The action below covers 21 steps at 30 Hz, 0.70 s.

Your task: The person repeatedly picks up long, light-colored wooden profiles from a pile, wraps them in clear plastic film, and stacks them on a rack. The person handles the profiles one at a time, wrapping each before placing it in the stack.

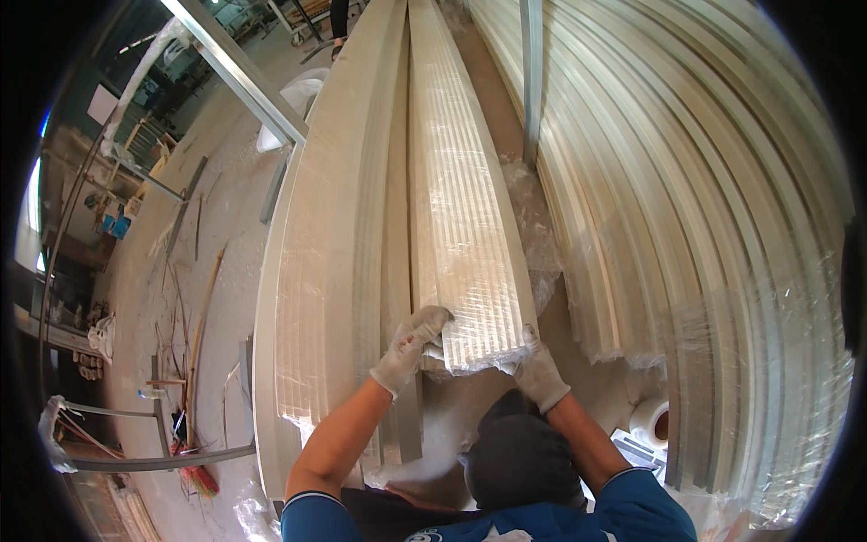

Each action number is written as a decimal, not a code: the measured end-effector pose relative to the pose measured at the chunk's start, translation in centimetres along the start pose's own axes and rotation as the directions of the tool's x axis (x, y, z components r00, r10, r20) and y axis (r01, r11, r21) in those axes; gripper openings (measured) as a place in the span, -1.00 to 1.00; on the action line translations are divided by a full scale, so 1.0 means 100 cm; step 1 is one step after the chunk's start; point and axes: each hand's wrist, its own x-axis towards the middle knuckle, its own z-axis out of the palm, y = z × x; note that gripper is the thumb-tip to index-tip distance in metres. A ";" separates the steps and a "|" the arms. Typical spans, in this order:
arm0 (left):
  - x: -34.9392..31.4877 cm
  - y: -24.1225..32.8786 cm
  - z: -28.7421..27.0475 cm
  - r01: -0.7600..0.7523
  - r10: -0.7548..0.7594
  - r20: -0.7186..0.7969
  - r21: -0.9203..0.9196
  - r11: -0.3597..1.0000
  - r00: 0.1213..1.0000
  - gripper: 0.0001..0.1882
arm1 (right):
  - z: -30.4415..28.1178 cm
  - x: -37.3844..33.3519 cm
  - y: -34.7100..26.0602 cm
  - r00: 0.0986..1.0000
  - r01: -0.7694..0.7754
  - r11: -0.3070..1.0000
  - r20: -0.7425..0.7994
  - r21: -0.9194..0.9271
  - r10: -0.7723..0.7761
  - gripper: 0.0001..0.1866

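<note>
A long bundle of pale ribbed panels [470, 208], wrapped in clear plastic film, stretches away from me with its near end between my hands. My left hand [411, 350], in a whitish glove with dark stains, is closed on the left corner of that end. On the opposite corner my right hand [542, 372], gloved too, grips the edge with its fingers partly hidden under the bundle. Beside my left arm lies another film-wrapped stack of panels [325, 271]. Below the hands is a dark rounded cloth shape [524, 452].
Many long wrapped profiles [695, 217] fill the right side, behind a metal post [531, 90]. A roll of film [650, 423] stands near their near end. At left are a metal rack frame [244, 72], a low metal frame [163, 462] and thin sticks [206, 316] on the floor.
</note>
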 end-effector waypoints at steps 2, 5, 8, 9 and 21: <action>0.000 0.000 -0.001 0.017 -0.017 0.002 -0.015 1.000 1.000 -0.49 | -0.001 0.000 0.002 1.000 0.010 0.999 0.019 -0.034 -0.010 -0.28; 0.001 -0.001 -0.003 0.030 -0.030 0.004 -0.033 0.999 1.000 -0.49 | 0.003 -0.001 0.002 0.999 0.047 0.998 0.012 -0.037 -0.046 -0.32; 0.000 -0.001 -0.003 0.008 -0.007 0.010 -0.070 0.998 1.000 -0.47 | 0.004 -0.003 -0.005 0.997 0.077 0.994 0.018 -0.082 -0.076 -0.38; -0.001 -0.001 -0.002 -0.002 0.003 0.013 -0.085 0.996 1.000 -0.46 | 0.003 -0.005 -0.010 0.996 0.081 0.981 0.049 -0.175 -0.074 -0.33; 0.014 -0.008 -0.001 0.336 -0.424 -0.176 -0.382 0.861 0.888 0.03 | -0.024 0.015 -0.021 0.991 0.046 0.968 0.132 -0.245 -0.014 -0.31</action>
